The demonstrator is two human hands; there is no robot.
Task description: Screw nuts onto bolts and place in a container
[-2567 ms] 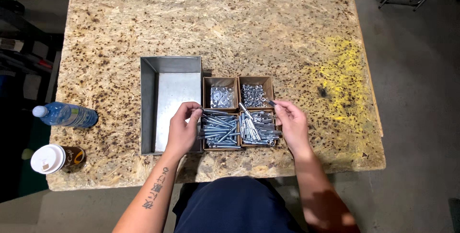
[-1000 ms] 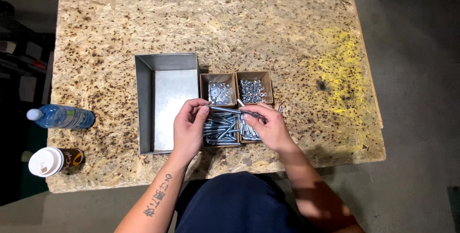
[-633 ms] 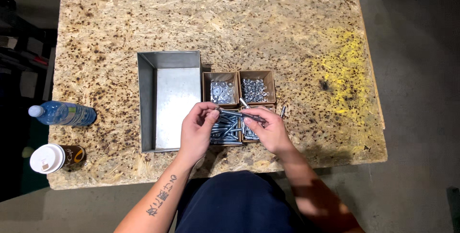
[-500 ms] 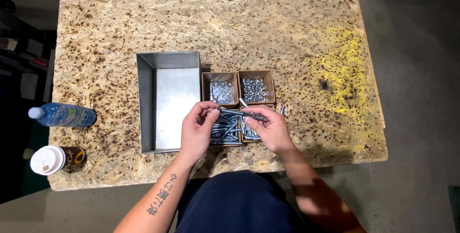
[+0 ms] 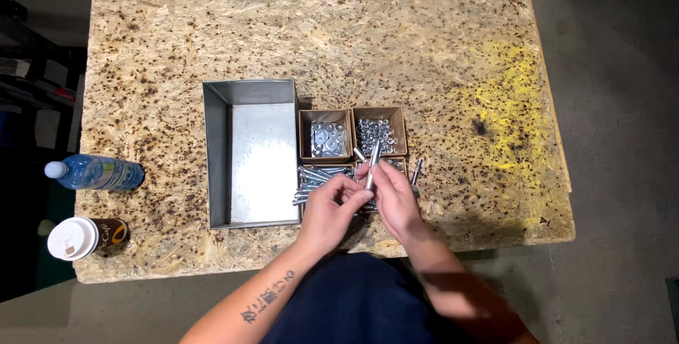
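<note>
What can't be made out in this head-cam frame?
- Head view: lower cardboard boxes are mostly covered by the left hand and right hand.
- Bolt between the fingers: its lower end is hidden by them; whether a nut or washer sits on it is too small to tell.
- Small parts in the upper boxes: too small to identify.

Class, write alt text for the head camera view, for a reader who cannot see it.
Seen from above, a person's left hand and right hand hold a long silver bolt over small cardboard boxes of bolts, washers and nuts. A metal tray sits beside them on a speckled table; a water bottle and lidded cup lie at its left edge.
</note>
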